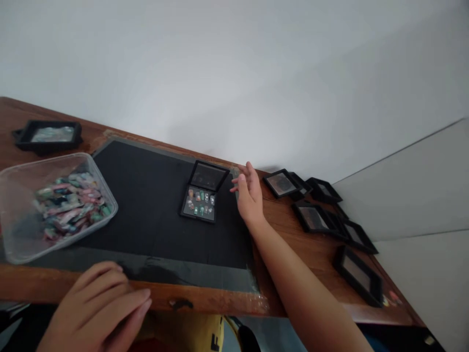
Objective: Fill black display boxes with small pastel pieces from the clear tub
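A small black case stands with its lid raised on the black mat; two rows of decorated nail pieces in green, pink and silver lie inside. Just right of the case, my right hand is raised with its fingers apart and nothing in them. My left hand rests at the table's front edge, lower left, fingers curled together; whatever they might hold is hidden. Left of the mat's middle sits a clear plastic tub with many small colourful packets.
Several black framed cases lie on the wooden table's right side, one near the wall and another near the front. A further black case lies at the far left. The white wall rises behind.
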Available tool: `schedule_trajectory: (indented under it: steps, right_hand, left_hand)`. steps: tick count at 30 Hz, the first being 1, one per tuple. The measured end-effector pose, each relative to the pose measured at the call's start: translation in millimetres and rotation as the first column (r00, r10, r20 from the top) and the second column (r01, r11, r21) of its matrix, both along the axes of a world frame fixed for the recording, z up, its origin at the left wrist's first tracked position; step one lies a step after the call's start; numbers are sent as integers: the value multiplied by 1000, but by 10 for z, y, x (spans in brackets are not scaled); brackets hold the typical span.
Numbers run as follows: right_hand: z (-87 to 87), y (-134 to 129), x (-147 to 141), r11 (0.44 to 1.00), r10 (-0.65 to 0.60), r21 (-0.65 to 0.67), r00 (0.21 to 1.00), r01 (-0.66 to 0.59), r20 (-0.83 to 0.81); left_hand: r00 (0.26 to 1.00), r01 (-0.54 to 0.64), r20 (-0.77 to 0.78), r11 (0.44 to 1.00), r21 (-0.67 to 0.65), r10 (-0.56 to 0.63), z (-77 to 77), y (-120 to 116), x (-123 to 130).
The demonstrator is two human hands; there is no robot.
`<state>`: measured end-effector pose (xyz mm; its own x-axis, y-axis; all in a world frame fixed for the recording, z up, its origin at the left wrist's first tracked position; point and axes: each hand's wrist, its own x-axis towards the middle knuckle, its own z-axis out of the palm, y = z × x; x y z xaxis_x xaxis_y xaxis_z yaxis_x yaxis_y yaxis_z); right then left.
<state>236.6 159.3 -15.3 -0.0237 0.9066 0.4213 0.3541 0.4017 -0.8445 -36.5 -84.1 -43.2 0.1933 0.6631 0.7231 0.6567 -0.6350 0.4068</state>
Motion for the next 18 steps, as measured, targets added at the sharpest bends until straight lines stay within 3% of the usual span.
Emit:
schedule_trajectory:
  steps: [3,5,7,10,14,18]
  right_hand:
    - [33,19,-53,997,-1,-80,993,-9,-121]
    - [70,36,-70,979,-14,-202,979,-28,-203]
    - [115,53,-80,948,-31,-311,958,-61,-284]
    - [209,56,-88,916,-21,-378,926,-133,-376]
    - [342,-1,-90,876,27,-425,903,-227,-428]
    - [376,-78,-114,892,72,-396,934,-217,-351]
  left_hand:
    - [998,-42,-45,998,-41,40,22,107,180]
    - [962,-272,-4,959,-75,273,-24,137,335]
    - [923,-381,15,921,-81,384,-97,152,448]
    - [918,-396,5,915,-80,398,-173,158,493]
    - [920,-391,-11,914,-106,392,-140,164,456]
    - [918,-389,-123,918,-80,378,-73,183,454]
